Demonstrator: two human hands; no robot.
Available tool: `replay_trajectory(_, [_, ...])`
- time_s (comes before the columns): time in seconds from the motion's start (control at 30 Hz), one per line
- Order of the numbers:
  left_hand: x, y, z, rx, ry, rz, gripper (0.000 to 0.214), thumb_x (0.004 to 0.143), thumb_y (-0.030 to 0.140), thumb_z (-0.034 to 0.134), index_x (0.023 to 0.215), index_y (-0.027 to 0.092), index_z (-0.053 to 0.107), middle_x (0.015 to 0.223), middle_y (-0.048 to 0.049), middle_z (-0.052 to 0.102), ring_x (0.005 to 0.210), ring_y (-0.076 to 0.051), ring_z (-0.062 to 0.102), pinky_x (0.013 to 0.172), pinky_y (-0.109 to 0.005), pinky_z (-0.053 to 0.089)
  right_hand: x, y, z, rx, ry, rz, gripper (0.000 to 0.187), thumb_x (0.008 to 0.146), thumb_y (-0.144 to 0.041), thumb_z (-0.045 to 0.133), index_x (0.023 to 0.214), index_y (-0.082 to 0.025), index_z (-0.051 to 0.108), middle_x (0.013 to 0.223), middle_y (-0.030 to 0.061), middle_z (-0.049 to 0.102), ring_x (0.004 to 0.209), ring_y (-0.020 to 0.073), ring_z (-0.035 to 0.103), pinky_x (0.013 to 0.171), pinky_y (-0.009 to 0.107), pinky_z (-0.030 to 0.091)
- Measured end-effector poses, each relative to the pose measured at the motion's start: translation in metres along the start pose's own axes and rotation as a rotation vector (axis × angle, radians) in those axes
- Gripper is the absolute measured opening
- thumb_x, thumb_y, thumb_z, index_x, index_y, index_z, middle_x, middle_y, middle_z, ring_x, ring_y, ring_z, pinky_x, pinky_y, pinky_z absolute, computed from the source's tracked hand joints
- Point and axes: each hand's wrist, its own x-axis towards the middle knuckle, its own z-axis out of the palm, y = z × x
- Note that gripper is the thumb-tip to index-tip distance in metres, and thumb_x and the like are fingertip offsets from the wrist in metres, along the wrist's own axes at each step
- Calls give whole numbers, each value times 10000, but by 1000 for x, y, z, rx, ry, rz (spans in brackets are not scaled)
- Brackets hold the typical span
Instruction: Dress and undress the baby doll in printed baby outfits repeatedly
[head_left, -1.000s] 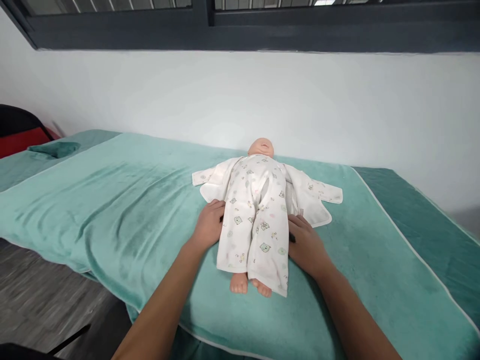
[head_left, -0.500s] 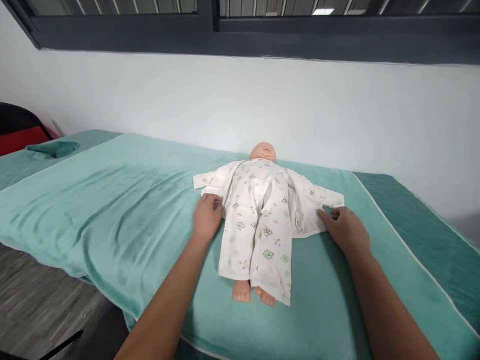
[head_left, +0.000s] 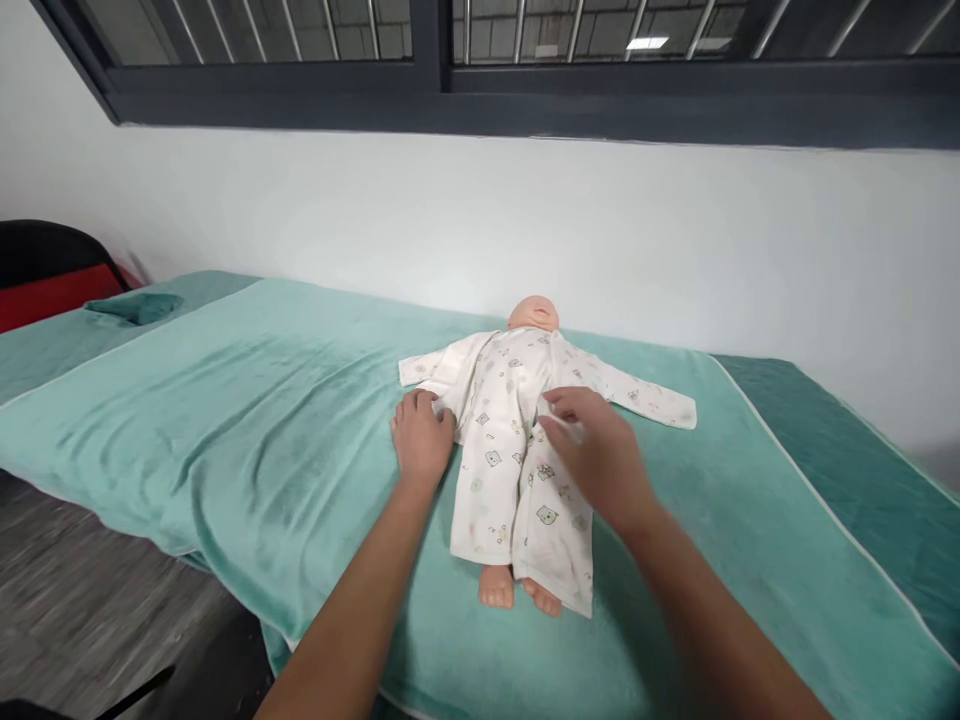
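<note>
A baby doll [head_left: 534,313] lies on its back, head toward the wall, bare feet toward me. It wears a white printed shirt [head_left: 649,397] with its sleeves spread out, and matching trousers [head_left: 491,490]. My right hand [head_left: 592,440] is closed on the shirt's right-hand front flap, holding it over the doll's middle. At the shirt's left-hand side, my left hand [head_left: 422,432] has its fingers curled on the edge of the other flap, white cloth showing by the thumb. My right hand covers part of the shirt front and trouser waist.
A green blanket [head_left: 247,400] with soft folds covers the bed under the doll. Darker green cloth [head_left: 832,470] lies at the right. A white wall [head_left: 337,210] and dark window frame [head_left: 300,100] stand behind. A red and black object [head_left: 52,270] is at far left.
My right hand has moved left and inward, bringing the right-hand shirt flap across the doll's front. My left hand stays at the left flap. The view has shifted slightly.
</note>
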Motion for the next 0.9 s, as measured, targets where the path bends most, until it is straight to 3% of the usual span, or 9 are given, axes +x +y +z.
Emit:
replay_trajectory(0.1, [0,1,0,13,21,-40,293,855,266,539,1126,175,602,1251,-168,623,1164,-372,564,951,-515,435,-20,-3,9,-214,-43,-125,62,929,-210,541,901,-245,585,1202,81,647,1152,265,567,964,429,471])
replay_trajectory(0.2, [0,2,0,38,42,-87,344,854,290,543,1168,156,592,1306,-183,609,1218,-390,541,991,-536,418,-37,7,5,-324,70,-97,142,949,-268,561,1086,-240,584,1200,108,613,1149,285,553,963,446,473])
replay_trajectory(0.27, [1,2,0,57,52,-114,381,869,305,530,1207,137,577,1335,-205,601,1261,-404,515,1014,-561,399,-44,12,-2,-336,78,-48,122,967,-302,546,1065,-238,583,1099,98,623,1035,270,590,874,415,497])
replay_trajectory(0.47, [11,1,1,120,50,-156,370,889,349,526,1181,134,601,1386,-230,557,1307,-419,472,1015,-594,391,-42,20,-27,-176,-239,-71,183,1000,-347,495,883,-242,589,912,45,642,793,192,607,706,327,471])
replay_trajectory(0.53, [16,-1,2,131,54,-178,344,883,377,541,1122,144,623,1321,-219,588,1250,-416,508,989,-589,407,-32,21,-33,-101,-293,-39,232,993,-377,509,825,-240,590,852,26,641,752,178,592,674,310,456])
replay_trajectory(0.63, [23,-3,2,119,51,-177,249,888,383,532,967,173,639,1249,-198,616,1172,-401,545,951,-577,416,-3,23,-30,5,-108,75,260,972,-401,522,793,-234,608,843,24,664,776,185,603,706,314,467])
replay_trajectory(0.7, [25,-4,1,75,37,-138,201,894,379,523,862,198,604,1156,-170,646,1115,-373,564,921,-543,422,25,28,-18,53,58,166,230,956,-402,518,895,-236,664,984,46,709,899,215,638,808,347,496])
replay_trajectory(0.77, [25,-4,0,-31,14,-114,195,909,384,506,808,220,534,934,-101,649,948,-299,589,835,-454,442,53,35,-1,68,131,244,286,943,-415,509,1074,-234,687,1176,77,704,1062,257,637,932,411,497])
replay_trajectory(0.9, [23,1,-4,-447,-31,-95,305,938,418,484,732,236,353,661,36,407,636,-148,427,612,-277,386,86,51,35,-10,65,234,448,952,-439,472,1282,-185,634,1391,143,610,1308,318,534,1112,525,400])
